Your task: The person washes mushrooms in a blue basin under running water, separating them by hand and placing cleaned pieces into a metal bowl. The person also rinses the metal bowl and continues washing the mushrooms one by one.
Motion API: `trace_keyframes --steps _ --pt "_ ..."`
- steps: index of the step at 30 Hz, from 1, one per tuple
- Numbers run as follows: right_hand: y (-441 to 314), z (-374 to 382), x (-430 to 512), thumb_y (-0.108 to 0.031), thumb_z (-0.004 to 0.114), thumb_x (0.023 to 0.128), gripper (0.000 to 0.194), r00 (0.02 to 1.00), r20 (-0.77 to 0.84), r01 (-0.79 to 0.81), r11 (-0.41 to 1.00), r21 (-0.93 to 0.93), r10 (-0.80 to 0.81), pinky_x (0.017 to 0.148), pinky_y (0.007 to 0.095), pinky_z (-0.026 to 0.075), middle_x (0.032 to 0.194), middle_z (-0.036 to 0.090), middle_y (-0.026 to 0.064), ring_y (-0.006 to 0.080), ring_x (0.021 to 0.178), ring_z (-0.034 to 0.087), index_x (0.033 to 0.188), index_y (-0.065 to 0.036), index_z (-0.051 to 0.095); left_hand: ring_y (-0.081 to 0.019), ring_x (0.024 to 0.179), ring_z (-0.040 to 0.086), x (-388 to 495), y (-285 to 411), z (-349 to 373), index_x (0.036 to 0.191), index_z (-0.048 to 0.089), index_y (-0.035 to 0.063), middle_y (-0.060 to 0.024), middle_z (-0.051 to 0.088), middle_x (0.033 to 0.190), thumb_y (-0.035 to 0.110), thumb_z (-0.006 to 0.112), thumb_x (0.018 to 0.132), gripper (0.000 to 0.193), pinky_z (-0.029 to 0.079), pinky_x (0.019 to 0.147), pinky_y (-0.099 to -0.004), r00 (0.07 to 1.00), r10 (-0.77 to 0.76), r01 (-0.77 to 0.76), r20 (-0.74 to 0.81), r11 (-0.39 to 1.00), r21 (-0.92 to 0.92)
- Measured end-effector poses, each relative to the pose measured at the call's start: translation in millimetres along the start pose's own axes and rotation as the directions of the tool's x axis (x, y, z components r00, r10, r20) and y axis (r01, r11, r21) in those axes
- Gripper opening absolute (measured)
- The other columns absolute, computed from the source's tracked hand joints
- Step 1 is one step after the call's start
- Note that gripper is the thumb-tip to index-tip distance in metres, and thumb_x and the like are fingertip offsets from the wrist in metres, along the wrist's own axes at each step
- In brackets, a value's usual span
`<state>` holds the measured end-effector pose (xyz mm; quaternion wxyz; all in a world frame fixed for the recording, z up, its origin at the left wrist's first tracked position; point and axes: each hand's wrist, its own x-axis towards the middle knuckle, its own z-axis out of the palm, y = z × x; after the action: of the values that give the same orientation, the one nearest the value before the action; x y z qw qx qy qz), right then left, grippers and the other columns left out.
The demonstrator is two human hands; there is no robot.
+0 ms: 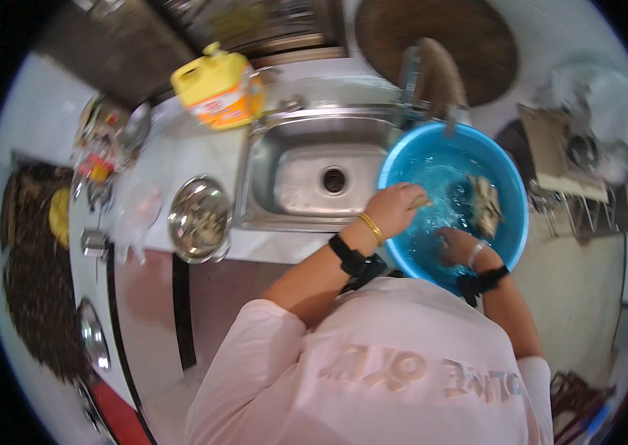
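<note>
In front of me a blue plastic basin point(518, 200) holds rippling water. My left hand point(397, 211), with a yellow bangle at the wrist, is over the basin's left side. Its fingers pinch a small pale-brown piece point(419, 202), perhaps food. My right hand point(461, 248) dips into the water near the front wall; its fingertips are blurred and partly hidden, so I cannot make out a hold. A clump of similar brownish pieces point(486, 207) lies in the water at the right. More pale pieces point(206, 225) sit in a steel bowl point(180, 194) on the counter.
Left of the basin is a stainless steel sink point(314, 161), with a tap point(411, 83) at its back right corner. A yellow jug point(219, 92) stands behind the sink's left corner. A clear plastic bag point(138, 214) lies left of the bowl. Cardboard point(550, 139) and a wire rack point(586, 214) are at right.
</note>
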<state>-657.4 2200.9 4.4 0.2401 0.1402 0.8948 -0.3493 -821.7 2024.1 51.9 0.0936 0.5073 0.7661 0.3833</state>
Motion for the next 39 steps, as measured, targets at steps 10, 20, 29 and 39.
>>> trace_keyframes --steps 10,20,29,39 --pt "0 -7 4 -0.024 0.069 0.08 0.031 0.956 -0.174 -0.212 0.965 0.156 0.238 0.058 0.03 0.049 0.073 0.062 0.0102 0.0176 0.067 0.061 0.09 0.004 0.062 -0.0162 0.088 0.058 -154 -172 -137 0.096 0.061 -0.0027 -0.0105 0.061 0.097 0.0 0.06 0.084 0.013 0.051 0.073 -0.0231 0.325 -0.87 -0.42 -0.37 0.218 -0.881" --pt "-4 -13 11 -0.022 0.067 0.076 0.032 0.974 0.166 -0.195 0.938 0.288 0.152 0.054 0.027 0.047 0.072 0.062 0.0068 0.0137 0.058 0.058 0.097 0.002 0.062 -0.0208 0.097 0.06 -119 -105 -104 0.105 0.058 -0.0048 -0.0144 0.063 0.105 0.009 0.051 0.092 0.02 0.051 0.08 -0.0266 0.809 -0.586 -0.181 0.042 -0.316 -0.931" --pt "4 -2 30 -0.028 0.061 0.082 0.036 0.906 -0.418 -0.156 0.972 -0.176 0.069 0.07 0.0468 0.05 0.08 0.064 0.0256 0.0421 0.074 0.062 0.098 0.003 0.057 -0.0166 0.082 0.061 26 -7 50 0.093 0.059 0.0075 -0.0068 0.062 0.091 0.032 0.055 0.093 0.025 0.05 0.071 -0.0305 0.639 -0.431 0.759 0.637 0.222 -0.612" --pt "2 4 17 -0.019 0.055 0.086 0.042 0.898 -0.348 0.014 0.773 0.634 0.27 0.074 0.0353 0.051 0.1 0.064 0.013 0.0223 0.089 0.062 0.122 0.002 0.051 -0.0159 0.071 0.059 19 -46 120 0.076 0.056 0.0015 -0.0057 0.058 0.08 0.004 0.062 0.078 0.006 0.052 0.066 -0.0286 0.714 -0.447 0.676 0.538 0.243 -0.695"
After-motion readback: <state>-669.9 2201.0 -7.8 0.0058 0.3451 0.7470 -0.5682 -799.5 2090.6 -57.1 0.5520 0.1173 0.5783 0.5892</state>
